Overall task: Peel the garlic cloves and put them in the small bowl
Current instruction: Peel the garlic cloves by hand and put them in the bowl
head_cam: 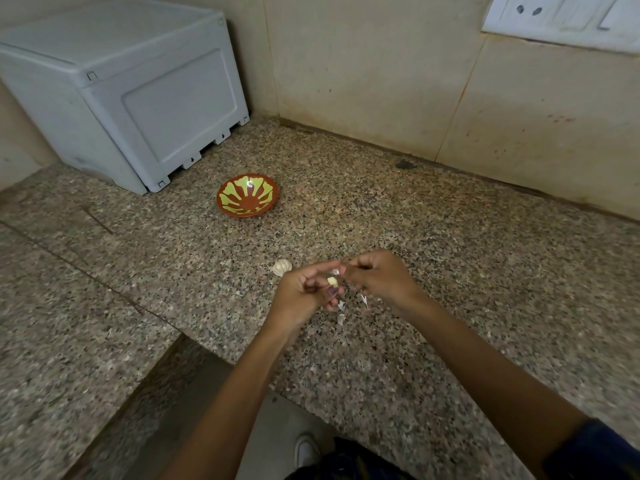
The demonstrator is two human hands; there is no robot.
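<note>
My left hand (306,289) holds a pale yellow garlic clove (332,281) between its fingers, just above the granite counter. My right hand (377,275) is close against it from the right, fingertips pinching a bit of white skin (336,271) at the clove. A garlic bulb piece (282,267) lies on the counter just left of my hands. Several torn skin flakes (341,315) lie below my hands. The small red bowl with a yellow-green pattern (247,195) stands farther back, with nothing seen inside.
A large grey plastic box (131,88) stands at the back left by the wall. The speckled counter (450,271) has an inner corner edge (180,337) at lower left, with floor and a white shoe (304,448) below. A wall socket (554,15) is at top right.
</note>
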